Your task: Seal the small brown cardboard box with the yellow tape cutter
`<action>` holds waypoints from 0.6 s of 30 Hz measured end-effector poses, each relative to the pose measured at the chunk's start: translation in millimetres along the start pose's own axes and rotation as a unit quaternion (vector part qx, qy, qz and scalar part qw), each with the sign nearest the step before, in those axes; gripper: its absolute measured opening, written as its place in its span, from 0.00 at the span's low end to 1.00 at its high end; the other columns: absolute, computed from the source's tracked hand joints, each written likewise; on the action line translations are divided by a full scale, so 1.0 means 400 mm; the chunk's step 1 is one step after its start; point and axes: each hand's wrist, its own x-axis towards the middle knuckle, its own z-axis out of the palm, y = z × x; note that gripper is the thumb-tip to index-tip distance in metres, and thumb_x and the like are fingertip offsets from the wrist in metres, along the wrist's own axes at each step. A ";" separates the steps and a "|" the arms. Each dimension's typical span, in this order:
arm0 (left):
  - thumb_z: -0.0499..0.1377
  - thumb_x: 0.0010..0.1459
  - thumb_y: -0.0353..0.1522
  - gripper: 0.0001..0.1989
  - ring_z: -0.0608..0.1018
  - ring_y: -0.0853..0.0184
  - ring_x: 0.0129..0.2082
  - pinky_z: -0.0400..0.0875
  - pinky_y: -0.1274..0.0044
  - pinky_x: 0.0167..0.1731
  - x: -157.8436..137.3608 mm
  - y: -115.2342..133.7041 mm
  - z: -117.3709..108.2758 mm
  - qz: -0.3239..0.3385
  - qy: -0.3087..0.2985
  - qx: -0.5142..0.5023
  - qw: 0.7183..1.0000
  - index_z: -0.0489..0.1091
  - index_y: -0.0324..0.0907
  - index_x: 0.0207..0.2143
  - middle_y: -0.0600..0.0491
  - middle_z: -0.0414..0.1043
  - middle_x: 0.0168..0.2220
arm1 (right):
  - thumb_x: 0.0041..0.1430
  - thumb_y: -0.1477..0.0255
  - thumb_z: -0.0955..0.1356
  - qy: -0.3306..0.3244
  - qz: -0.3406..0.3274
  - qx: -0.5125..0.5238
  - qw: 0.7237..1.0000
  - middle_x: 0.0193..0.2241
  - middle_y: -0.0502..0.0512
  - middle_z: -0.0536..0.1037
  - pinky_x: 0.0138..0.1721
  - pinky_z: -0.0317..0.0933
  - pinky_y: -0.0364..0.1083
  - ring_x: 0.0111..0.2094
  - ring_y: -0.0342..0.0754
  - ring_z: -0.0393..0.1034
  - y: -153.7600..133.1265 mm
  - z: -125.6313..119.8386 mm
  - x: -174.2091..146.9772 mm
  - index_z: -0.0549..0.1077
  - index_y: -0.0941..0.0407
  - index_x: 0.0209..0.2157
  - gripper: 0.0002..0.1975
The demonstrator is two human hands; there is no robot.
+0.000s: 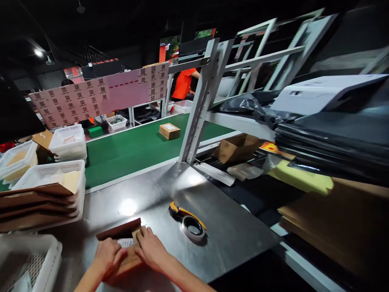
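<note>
I've got both hands down on a small brown cardboard box (123, 245) at the near edge of the steel bench (231, 231), and it looks like I'm in the middle of closing it up. My left hand (107, 256) lies flat on the box's near left part, fingers together and pressing down, gripping nothing that I can see. My right hand (151, 247) is laid over the right side, fingertips curled on the top edge by a white label patch (126, 242), holding a flap down rather than pinching it. One flap at the far side stands a little raised, so I judge the box is not yet shut. Just right of my right hand, apart from it, sits the tape dispenser (188, 221) with its yellow-and-black handle and a roll on it, lying untouched on the bench. To my mind the next move calls for one hand holding the flaps flat while the other reaches right for that dispenser. Off to the left, white plastic baskets (50, 174) hold flat cardboard blanks (33, 198). Beyond the bench runs the green conveyor belt (130, 150) carrying one sealed carton (169, 131), well away from me. A person in an orange shirt (183, 83) stands behind the rack frame (203, 97).
</note>
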 end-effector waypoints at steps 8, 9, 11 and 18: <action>0.69 0.66 0.44 0.39 0.71 0.32 0.75 0.69 0.41 0.70 -0.043 -0.089 0.156 0.024 0.358 0.137 0.924 0.71 0.37 0.74 0.29 0.67 0.77 | 0.60 0.65 0.77 0.185 -0.024 0.056 0.981 0.84 0.71 0.50 0.81 0.55 0.71 0.83 0.74 0.46 0.136 0.170 0.061 0.50 0.51 0.83 0.56; 0.67 0.68 0.42 0.39 0.72 0.35 0.75 0.72 0.44 0.69 -0.057 -0.104 0.172 0.028 0.364 0.148 0.919 0.68 0.36 0.76 0.31 0.67 0.77 | 0.65 0.65 0.75 0.201 -0.084 0.032 0.975 0.83 0.72 0.52 0.79 0.57 0.74 0.83 0.75 0.48 0.151 0.186 0.061 0.51 0.51 0.83 0.51; 0.61 0.73 0.35 0.32 0.79 0.46 0.70 0.78 0.53 0.66 -0.086 -0.138 0.206 0.061 0.358 0.152 0.919 0.68 0.43 0.77 0.39 0.75 0.73 | 0.71 0.67 0.70 0.212 -0.185 -0.006 0.960 0.80 0.73 0.63 0.74 0.64 0.75 0.81 0.74 0.55 0.174 0.203 0.057 0.59 0.53 0.81 0.41; 0.53 0.76 0.32 0.25 0.64 0.38 0.80 0.81 0.43 0.64 -0.138 -0.175 0.378 -0.038 0.325 -0.008 0.945 0.82 0.60 0.65 0.48 0.71 0.76 | 0.69 0.63 0.70 0.192 -0.144 -0.026 0.970 0.60 0.63 0.85 0.68 0.72 0.60 0.63 0.62 0.79 0.348 0.094 0.025 0.82 0.53 0.56 0.18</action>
